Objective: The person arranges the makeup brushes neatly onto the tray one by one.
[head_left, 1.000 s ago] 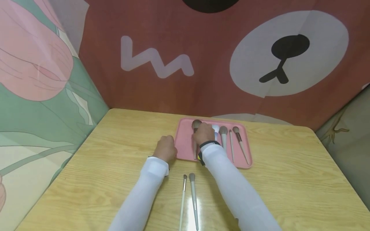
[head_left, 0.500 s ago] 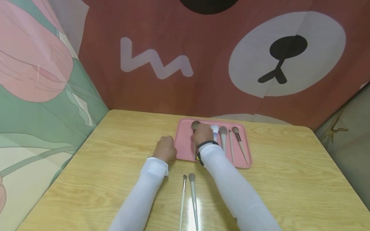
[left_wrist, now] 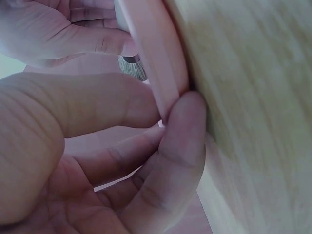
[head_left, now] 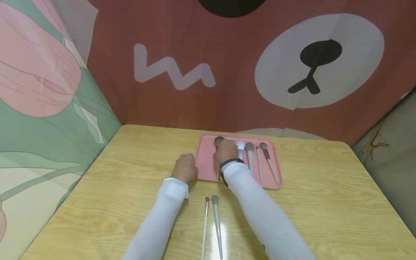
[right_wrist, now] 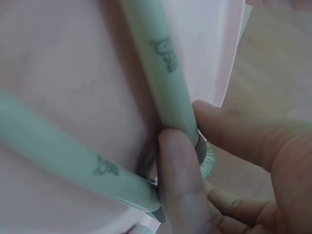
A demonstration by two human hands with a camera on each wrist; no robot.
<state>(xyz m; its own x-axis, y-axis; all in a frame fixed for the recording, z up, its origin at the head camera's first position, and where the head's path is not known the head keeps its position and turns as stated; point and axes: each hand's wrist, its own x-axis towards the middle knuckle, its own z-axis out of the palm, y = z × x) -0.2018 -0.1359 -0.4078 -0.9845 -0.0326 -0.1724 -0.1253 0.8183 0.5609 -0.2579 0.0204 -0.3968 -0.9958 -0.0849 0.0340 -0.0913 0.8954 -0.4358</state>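
My left hand (head_left: 186, 168) pinches the left edge of a pink tray (head_left: 205, 159) between thumb and fingers, as the left wrist view shows close up. Over the tray's left part, my right hand (head_left: 226, 151) pinches a makeup brush with a pale green handle (right_wrist: 163, 68) near its ferrule, thumb and forefinger on either side. A second lettered brush handle (right_wrist: 73, 156) lies alongside, passing by the forefinger's tip. From above, a fluffy brown brush head (head_left: 218, 140) shows just beyond the right hand, which hides much of its handle.
To the right in the tray lie a white-headed brush (head_left: 240, 145), a thick grey brush (head_left: 249, 148), a thin brush (head_left: 258, 164) and a dark-ferruled brush (head_left: 268, 159). Two brushes, one slim (head_left: 205, 220) and one thicker (head_left: 217, 224), lie on the wooden table (head_left: 113, 209) between the forearms.
The right hand has shifted slightly left over the tray. The left hand stays at the tray's edge, and the whole view has drifted a little.
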